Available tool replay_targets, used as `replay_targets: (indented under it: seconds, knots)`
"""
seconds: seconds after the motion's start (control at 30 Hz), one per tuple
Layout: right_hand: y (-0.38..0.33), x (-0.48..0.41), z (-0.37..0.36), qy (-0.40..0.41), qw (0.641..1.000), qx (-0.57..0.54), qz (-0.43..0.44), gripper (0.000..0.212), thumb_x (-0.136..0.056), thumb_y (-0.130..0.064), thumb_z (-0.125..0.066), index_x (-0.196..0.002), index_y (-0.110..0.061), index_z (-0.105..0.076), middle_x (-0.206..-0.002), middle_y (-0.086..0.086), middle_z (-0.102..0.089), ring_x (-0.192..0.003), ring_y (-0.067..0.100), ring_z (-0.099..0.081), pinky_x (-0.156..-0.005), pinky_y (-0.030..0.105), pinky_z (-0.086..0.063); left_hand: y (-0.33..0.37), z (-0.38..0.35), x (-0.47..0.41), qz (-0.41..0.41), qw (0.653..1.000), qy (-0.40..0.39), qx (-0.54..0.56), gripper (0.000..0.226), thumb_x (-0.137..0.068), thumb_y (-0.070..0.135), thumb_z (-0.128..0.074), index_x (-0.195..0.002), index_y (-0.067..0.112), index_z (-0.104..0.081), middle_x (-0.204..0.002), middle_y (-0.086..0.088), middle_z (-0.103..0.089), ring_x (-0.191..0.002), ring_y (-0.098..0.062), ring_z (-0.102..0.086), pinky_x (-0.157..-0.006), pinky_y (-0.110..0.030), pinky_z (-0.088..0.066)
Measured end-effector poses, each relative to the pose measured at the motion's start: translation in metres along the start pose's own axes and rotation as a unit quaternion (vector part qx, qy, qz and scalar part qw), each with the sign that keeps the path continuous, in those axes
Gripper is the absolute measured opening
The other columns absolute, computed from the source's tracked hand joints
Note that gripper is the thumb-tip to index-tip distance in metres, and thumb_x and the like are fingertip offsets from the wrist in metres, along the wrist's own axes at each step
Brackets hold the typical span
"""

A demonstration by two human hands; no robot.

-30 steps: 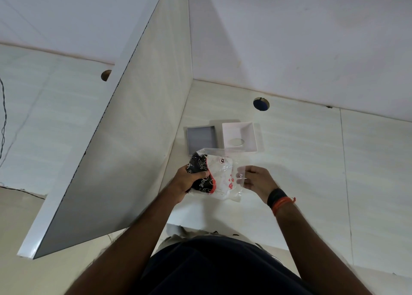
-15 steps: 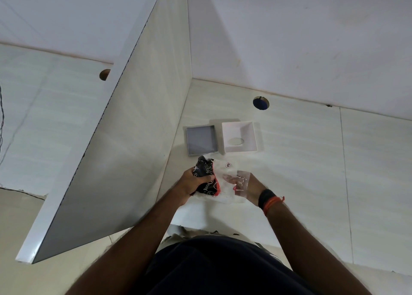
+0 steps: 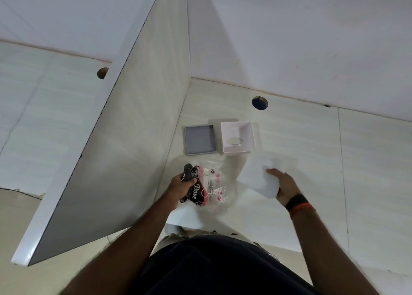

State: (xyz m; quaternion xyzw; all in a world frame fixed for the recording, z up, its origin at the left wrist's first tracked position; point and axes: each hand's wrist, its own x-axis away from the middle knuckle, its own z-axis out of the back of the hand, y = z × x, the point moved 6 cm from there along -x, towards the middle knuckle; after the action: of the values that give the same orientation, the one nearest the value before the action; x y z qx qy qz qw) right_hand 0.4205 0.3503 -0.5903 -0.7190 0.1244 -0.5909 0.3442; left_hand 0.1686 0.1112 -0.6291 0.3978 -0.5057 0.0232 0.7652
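My left hand [image 3: 181,186] grips the black printed end of a clear plastic packet [image 3: 209,187] with red marks, held low over the desk near the divider. Out to the right, my right hand [image 3: 282,184] holds a blurred white sheet or stack of tissue [image 3: 258,176] by its near edge, thumb on top, fingers curled under. Behind them on the desk stand a white square box [image 3: 238,137] with an oval slot in its base and a grey square lid or tray [image 3: 200,139].
A tall white divider panel [image 3: 124,138] rises at the left of the pale desk [image 3: 323,161]. A round cable hole [image 3: 259,102] lies near the back wall. The desk's front edge is close to my body.
My right hand has left the packet and moved out to the right, now holding a white sheet. My left hand keeps the packet in about the same place.
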Motion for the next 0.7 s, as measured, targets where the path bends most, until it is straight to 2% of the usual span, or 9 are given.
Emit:
replay_targets:
  seconds: [0.1, 0.17, 0.23, 0.3, 0.37, 0.47, 0.53, 0.6, 0.7]
  knots:
    - [-0.017, 0.002, -0.007, -0.038, 0.999, -0.03, 0.022, 0.043, -0.091, -0.015, -0.064, -0.133, -0.009, -0.059, -0.126, 0.016, -0.068, -0.117, 0.039, -0.061, -0.087, 0.047, -0.054, 0.006, -0.001, 0.004, -0.015, 0.998, 0.05, -0.041, 0.062, -0.08, 0.029, -0.078, -0.131, 0.009, -0.05, -0.126, -0.013, -0.063, -0.11, -0.032, -0.063, -0.081, -0.035, -0.054]
    - [-0.028, 0.007, -0.021, -0.07, 0.997, -0.022, 0.031, 0.043, -0.091, -0.015, -0.064, -0.133, -0.01, -0.059, -0.128, 0.016, -0.067, -0.119, 0.038, -0.061, -0.091, 0.048, -0.053, 0.023, 0.002, 0.012, -0.077, 0.983, 0.122, -0.111, 0.076, -0.073, 0.042, -0.078, -0.135, 0.011, -0.047, -0.129, -0.012, -0.059, -0.116, -0.032, -0.059, -0.09, -0.039, -0.052]
    - [-0.036, 0.011, -0.039, -0.103, 0.994, -0.007, 0.031, 0.042, -0.091, -0.013, -0.064, -0.133, -0.009, -0.06, -0.129, 0.016, -0.066, -0.12, 0.038, -0.061, -0.092, 0.049, -0.053, 0.049, 0.0, 0.02, -0.168, 0.961, 0.165, -0.142, 0.074, -0.074, 0.044, -0.074, -0.136, 0.012, -0.049, -0.132, -0.012, -0.057, -0.121, -0.032, -0.056, -0.098, -0.043, -0.048]
    - [-0.045, 0.015, -0.056, -0.145, 0.989, 0.012, 0.03, 0.043, -0.089, -0.012, -0.065, -0.132, -0.01, -0.061, -0.129, 0.016, -0.066, -0.119, 0.037, -0.061, -0.092, 0.05, -0.053, 0.077, -0.018, 0.029, -0.208, 0.971, 0.091, -0.081, 0.07, -0.081, 0.045, -0.072, -0.139, 0.014, -0.048, -0.138, -0.009, -0.055, -0.122, -0.039, -0.056, -0.099, -0.048, -0.046]
    - [-0.052, 0.019, -0.074, -0.189, 0.981, 0.032, 0.024, 0.045, -0.086, -0.014, -0.066, -0.13, -0.013, -0.062, -0.125, 0.014, -0.068, -0.115, 0.035, -0.063, -0.09, 0.05, -0.054, 0.103, -0.044, 0.036, -0.177, 0.983, -0.053, -0.001, 0.078, -0.078, 0.058, -0.068, -0.139, 0.013, -0.048, -0.137, -0.007, -0.058, -0.118, -0.044, -0.059, -0.095, -0.051, -0.049]
    - [-0.063, 0.021, -0.095, -0.238, 0.97, 0.041, 0.014, 0.052, -0.084, -0.015, -0.065, -0.135, -0.011, -0.056, -0.123, 0.016, -0.066, -0.113, 0.036, -0.063, -0.092, 0.051, -0.054, 0.126, -0.074, 0.043, -0.112, 0.968, -0.208, 0.089, 0.078, -0.075, 0.066, -0.063, -0.132, 0.013, -0.058, -0.126, -0.007, -0.068, -0.115, -0.027, -0.064, -0.096, -0.041, -0.051]
    - [-0.072, 0.015, -0.101, -0.232, 0.971, 0.063, 0.019, 0.052, -0.085, -0.017, -0.067, -0.136, -0.009, -0.055, -0.125, 0.016, -0.067, -0.113, 0.036, -0.063, -0.093, 0.052, -0.054, 0.134, -0.078, 0.039, -0.079, 0.965, -0.212, 0.134, 0.062, -0.079, 0.057, -0.068, -0.124, 0.014, -0.065, -0.115, -0.007, -0.074, -0.106, -0.024, -0.069, -0.089, -0.039, -0.055]
    - [-0.081, 0.007, -0.102, -0.205, 0.973, 0.103, 0.034, 0.045, -0.088, -0.016, -0.067, -0.131, -0.006, -0.059, -0.125, 0.017, -0.068, -0.114, 0.038, -0.064, -0.091, 0.05, -0.056, 0.146, -0.075, 0.03, -0.09, 0.974, -0.162, 0.132, 0.047, -0.081, 0.043, -0.074, -0.118, 0.015, -0.067, -0.105, -0.006, -0.076, -0.094, -0.023, -0.072, -0.076, -0.032, -0.057]
    - [-0.094, -0.01, -0.095, -0.132, 0.976, 0.158, 0.064, 0.034, -0.089, -0.016, -0.068, -0.121, -0.005, -0.066, -0.118, 0.014, -0.071, -0.113, 0.04, -0.064, -0.082, 0.047, -0.058, 0.16, -0.073, 0.013, -0.107, 0.984, -0.108, 0.089, 0.051, -0.079, 0.026, -0.08, -0.125, 0.01, -0.063, -0.11, -0.008, -0.073, -0.092, -0.024, -0.072, -0.074, -0.033, -0.06]
